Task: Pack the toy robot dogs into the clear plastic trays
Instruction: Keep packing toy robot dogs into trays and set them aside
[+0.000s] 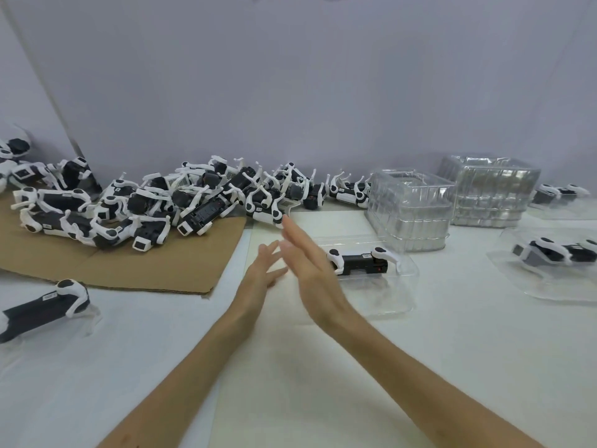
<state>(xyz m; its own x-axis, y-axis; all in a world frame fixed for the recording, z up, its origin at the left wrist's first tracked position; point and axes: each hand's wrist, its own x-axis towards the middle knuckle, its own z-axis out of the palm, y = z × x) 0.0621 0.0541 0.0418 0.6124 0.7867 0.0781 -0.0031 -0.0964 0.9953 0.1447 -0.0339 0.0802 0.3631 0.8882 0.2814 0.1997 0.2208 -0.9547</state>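
Centrally, left hand (263, 270) and right hand (311, 265) empty, fingers straight, side by side above table (323, 383). Toy dog (360, 261), black body, white legs, lies in clear tray (399, 302) just right of hands. Dog pile (161, 202) partly on cardboard (155, 270) far left

Soft, even, cool-tinted light fills the scene; shadows under the black-and-white toy robot dogs (129, 202) at 10 o'clock are faint. The stacked clear plastic trays (410, 208) at 2 o'clock catch pale glare. The right hand (310, 263) is motion-blurred. Edges bow and soften.
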